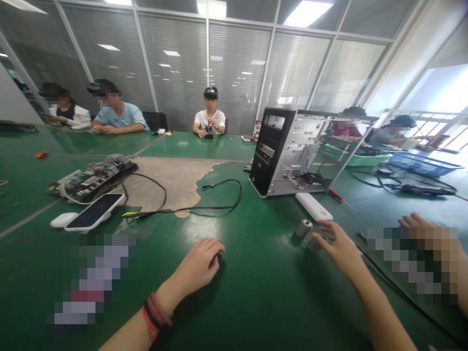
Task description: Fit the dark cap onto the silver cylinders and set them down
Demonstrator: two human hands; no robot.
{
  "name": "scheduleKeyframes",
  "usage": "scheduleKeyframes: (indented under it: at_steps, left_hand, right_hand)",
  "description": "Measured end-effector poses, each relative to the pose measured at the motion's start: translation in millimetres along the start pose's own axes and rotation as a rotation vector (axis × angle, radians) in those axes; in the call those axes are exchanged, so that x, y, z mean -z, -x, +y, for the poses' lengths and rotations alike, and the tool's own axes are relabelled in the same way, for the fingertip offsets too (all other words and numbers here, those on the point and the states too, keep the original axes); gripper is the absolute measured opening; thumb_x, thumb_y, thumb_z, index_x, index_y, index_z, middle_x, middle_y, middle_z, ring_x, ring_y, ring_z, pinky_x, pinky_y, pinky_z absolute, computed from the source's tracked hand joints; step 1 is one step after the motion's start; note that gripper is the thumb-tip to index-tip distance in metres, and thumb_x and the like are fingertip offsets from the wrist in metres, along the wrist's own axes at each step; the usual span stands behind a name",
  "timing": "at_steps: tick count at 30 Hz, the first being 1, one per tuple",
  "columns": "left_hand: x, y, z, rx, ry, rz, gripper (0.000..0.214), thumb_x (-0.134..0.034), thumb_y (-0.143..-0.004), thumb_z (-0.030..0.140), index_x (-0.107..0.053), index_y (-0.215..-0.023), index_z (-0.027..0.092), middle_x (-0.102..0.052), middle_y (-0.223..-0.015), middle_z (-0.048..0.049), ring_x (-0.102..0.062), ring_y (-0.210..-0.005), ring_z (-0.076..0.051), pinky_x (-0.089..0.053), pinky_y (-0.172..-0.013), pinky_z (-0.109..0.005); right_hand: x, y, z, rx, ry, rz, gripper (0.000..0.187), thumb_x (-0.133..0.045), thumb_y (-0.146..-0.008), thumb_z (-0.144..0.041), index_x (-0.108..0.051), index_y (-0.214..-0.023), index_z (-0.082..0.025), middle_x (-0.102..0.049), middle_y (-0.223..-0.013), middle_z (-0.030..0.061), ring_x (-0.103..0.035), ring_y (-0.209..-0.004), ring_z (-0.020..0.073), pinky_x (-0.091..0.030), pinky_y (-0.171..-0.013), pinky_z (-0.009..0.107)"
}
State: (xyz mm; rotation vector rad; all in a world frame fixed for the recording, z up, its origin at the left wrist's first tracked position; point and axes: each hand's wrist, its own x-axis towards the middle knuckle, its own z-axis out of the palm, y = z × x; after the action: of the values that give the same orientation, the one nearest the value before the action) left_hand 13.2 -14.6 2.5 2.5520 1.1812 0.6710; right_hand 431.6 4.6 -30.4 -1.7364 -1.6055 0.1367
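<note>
My left hand (201, 263) is closed low over the green table, its fingers curled round a small dark thing that is mostly hidden. A pink and dark braided band circles that wrist. My right hand (338, 246) reaches in with thumb and fingers apart. Just left of its fingertips stands a small metal cylinder (303, 229). Beneath the thumb is a blurred, see-through greyish piece (313, 243); whether the hand touches it I cannot tell. Beyond these fingers lies a white power bank (313, 206).
An open computer case (276, 156) stands behind. A screwdriver (338, 196), a phone (95, 212), a black cable (219, 208) and a circuit assembly (95, 180) lie about. Another person's hand (424, 229) is at far right. Several people sit around the table.
</note>
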Motion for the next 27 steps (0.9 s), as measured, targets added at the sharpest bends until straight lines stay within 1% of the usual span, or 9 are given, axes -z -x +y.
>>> scheduleKeyframes:
  at_steps: [3, 5, 10, 14, 16, 18, 23, 25, 27]
  left_hand:
    - [-0.2, 1, 2, -0.012, 0.0, -0.014, 0.026, -0.046, -0.08, 0.004, -0.058, -0.098, 0.019, -0.062, -0.096, -0.0046, -0.055, -0.092, -0.021, -0.044, -0.089, -0.038]
    - [-0.2, 1, 4, -0.017, 0.003, -0.02, 0.026, -0.046, -0.08, 0.004, -0.058, -0.098, 0.019, -0.062, -0.096, -0.0045, -0.055, -0.093, -0.021, -0.044, -0.091, -0.038]
    - [0.2, 2, 3, -0.016, -0.002, -0.02, 0.026, -0.047, -0.08, 0.004, -0.058, -0.098, 0.019, -0.062, -0.096, -0.0046, -0.055, -0.094, -0.021, -0.043, -0.092, -0.038]
    - [0.3, 2, 3, -0.026, -0.006, -0.006, 0.026, -0.046, -0.08, 0.004, -0.058, -0.098, 0.02, -0.062, -0.096, -0.0045, -0.055, -0.094, -0.021, -0.043, -0.091, -0.038]
    - [-0.1, 2, 3, -0.031, -0.005, -0.005, 0.026, -0.046, -0.08, 0.004, -0.058, -0.098, 0.02, -0.062, -0.096, -0.0043, -0.055, -0.093, -0.021, -0.043, -0.091, -0.038]
    - [-0.5, 2, 3, -0.03, -0.005, -0.007, 0.026, -0.046, -0.08, 0.005, -0.058, -0.098, 0.02, -0.062, -0.095, -0.0042, -0.055, -0.093, -0.021, -0.043, -0.091, -0.038]
    - [-0.4, 3, 2, -0.016, 0.005, 0.001, 0.026, -0.047, -0.08, 0.004, -0.057, -0.097, 0.02, -0.062, -0.096, -0.0042, -0.055, -0.094, -0.021, -0.043, -0.09, -0.037]
    - [-0.2, 3, 1, -0.013, 0.005, 0.008, 0.026, -0.046, -0.08, 0.004, -0.057, -0.098, 0.02, -0.062, -0.096, -0.0042, -0.055, -0.094, -0.021, -0.044, -0.089, -0.036]
    - [0.3, 3, 0, -0.009, 0.004, 0.016, 0.026, -0.046, -0.08, 0.004, -0.057, -0.098, 0.02, -0.062, -0.096, -0.0043, -0.055, -0.094, -0.021, -0.044, -0.088, -0.036]
  right_hand:
    - [-7, 22, 0, -0.048, 0.005, 0.028, 0.067, -0.055, -0.077, -0.057, -0.041, -0.128, -0.017, -0.057, -0.121, 0.0167, -0.061, -0.103, 0.0293, -0.049, -0.09, 0.045]
    - [-12, 33, -2, -0.094, 0.015, 0.047, 0.07, -0.053, -0.078, -0.059, -0.038, -0.131, -0.017, -0.059, -0.119, 0.0171, -0.063, -0.1, 0.0296, -0.049, -0.09, 0.046]
    - [-16, 44, -6, -0.163, 0.079, 0.075, 0.063, -0.047, -0.082, -0.056, -0.036, -0.131, -0.018, -0.065, -0.109, 0.0163, -0.065, -0.097, 0.031, -0.051, -0.083, 0.046]
    - [-19, 44, -20, -0.126, 0.034, 0.073, 0.052, -0.048, -0.084, -0.05, -0.038, -0.126, -0.021, -0.067, -0.106, 0.0126, -0.066, -0.095, 0.0285, -0.051, -0.083, 0.044]
    - [-23, 43, -35, -0.067, -0.028, 0.032, 0.046, -0.048, -0.085, -0.047, -0.039, -0.123, -0.022, -0.067, -0.105, 0.011, -0.066, -0.094, 0.0263, -0.051, -0.084, 0.042]
    - [-31, 42, -54, 0.019, -0.108, -0.046, 0.041, -0.049, -0.086, -0.045, -0.04, -0.119, -0.023, -0.066, -0.105, 0.0097, -0.066, -0.093, 0.0239, -0.05, -0.085, 0.039]
    - [-60, 40, -122, 0.287, -0.284, -0.319, 0.031, -0.049, -0.088, -0.032, -0.043, -0.117, -0.023, -0.065, -0.103, 0.0054, -0.064, -0.09, 0.0182, -0.05, -0.084, 0.033]
    - [-74, 40, -148, 0.384, -0.325, -0.384, 0.03, -0.051, -0.088, -0.029, -0.045, -0.117, -0.023, -0.064, -0.103, 0.0048, -0.062, -0.089, 0.017, -0.049, -0.083, 0.031]
    - [-88, 42, -170, 0.478, -0.347, -0.42, 0.031, -0.054, -0.086, -0.027, -0.048, -0.116, -0.022, -0.064, -0.104, 0.0053, -0.061, -0.09, 0.0174, -0.048, -0.083, 0.031]
